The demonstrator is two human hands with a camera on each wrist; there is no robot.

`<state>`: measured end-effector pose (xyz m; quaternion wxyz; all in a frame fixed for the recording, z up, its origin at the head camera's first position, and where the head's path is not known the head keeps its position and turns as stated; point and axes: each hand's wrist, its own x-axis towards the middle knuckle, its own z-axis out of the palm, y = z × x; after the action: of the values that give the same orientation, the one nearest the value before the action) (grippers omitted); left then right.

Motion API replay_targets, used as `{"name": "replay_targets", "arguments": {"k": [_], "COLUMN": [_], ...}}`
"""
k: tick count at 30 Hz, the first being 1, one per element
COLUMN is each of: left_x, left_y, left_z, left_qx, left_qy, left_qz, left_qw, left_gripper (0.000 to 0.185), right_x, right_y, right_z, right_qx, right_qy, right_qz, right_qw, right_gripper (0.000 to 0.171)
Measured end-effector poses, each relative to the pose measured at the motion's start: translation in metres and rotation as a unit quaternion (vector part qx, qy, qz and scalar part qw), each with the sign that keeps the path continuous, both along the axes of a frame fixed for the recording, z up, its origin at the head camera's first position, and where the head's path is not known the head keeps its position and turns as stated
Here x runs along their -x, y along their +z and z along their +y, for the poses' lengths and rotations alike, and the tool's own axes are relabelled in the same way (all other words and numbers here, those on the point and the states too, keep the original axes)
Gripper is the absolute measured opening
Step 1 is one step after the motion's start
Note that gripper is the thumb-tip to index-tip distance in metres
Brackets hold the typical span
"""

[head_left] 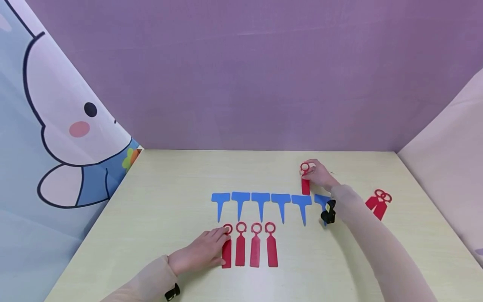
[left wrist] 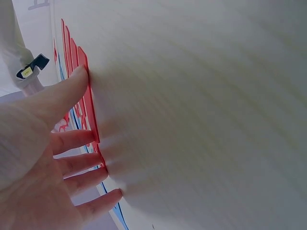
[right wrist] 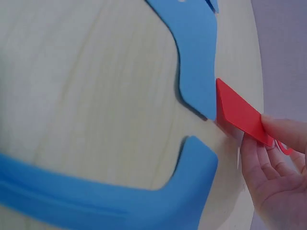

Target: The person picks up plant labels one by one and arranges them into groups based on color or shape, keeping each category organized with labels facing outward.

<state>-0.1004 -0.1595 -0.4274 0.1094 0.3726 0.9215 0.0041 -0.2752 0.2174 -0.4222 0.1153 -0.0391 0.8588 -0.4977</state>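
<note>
My right hand pinches a red ring-topped tag between thumb and fingers, just behind the row of blue T-shaped plant labels. In the right wrist view the held tag is tilted, its far end close to a blue label. My left hand rests at the leftmost tag of the front red row. The left wrist view shows its thumb touching one end of that tag and fairly straight fingers touching toward the other. Three more red tags lie to its right.
Two overlapping red tags lie on the right side of the pale table. My right sleeve passes over the rightmost blue label, partly covering it. A purple backdrop rises at the table's far edge.
</note>
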Motion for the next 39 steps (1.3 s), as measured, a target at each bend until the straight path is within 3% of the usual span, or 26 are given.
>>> {"name": "replay_targets", "arguments": {"k": [3,20,30,39], "left_x": [0.0,0.001,0.001,0.001], "left_y": [0.0,0.0,0.0,-0.001], "left_z": [0.0,0.0,0.001,0.001], "left_qx": [0.001,0.001,-0.002,-0.006], "left_qy": [0.0,0.001,0.008,0.003], "left_qz": [0.002,0.002,-0.012,-0.003], "left_qw": [1.0,1.0,0.9999,1.0], "left_gripper": [0.063,0.063,0.064,0.062], "right_x": [0.014,0.01,-0.004,-0.02], "right_y": [-0.014,-0.01,-0.001,0.006], "right_z": [0.004,0.009,-0.001,-0.017], "right_qx": [-0.016,0.053,0.086,0.092], "right_qy": [-0.027,-0.077,-0.054,-0.028], "right_qz": [-0.002,0.008,0.013,0.008], "right_qw": [0.999,0.996,0.995,0.995], "right_gripper": [0.051,0.053,0.051,0.048]}}
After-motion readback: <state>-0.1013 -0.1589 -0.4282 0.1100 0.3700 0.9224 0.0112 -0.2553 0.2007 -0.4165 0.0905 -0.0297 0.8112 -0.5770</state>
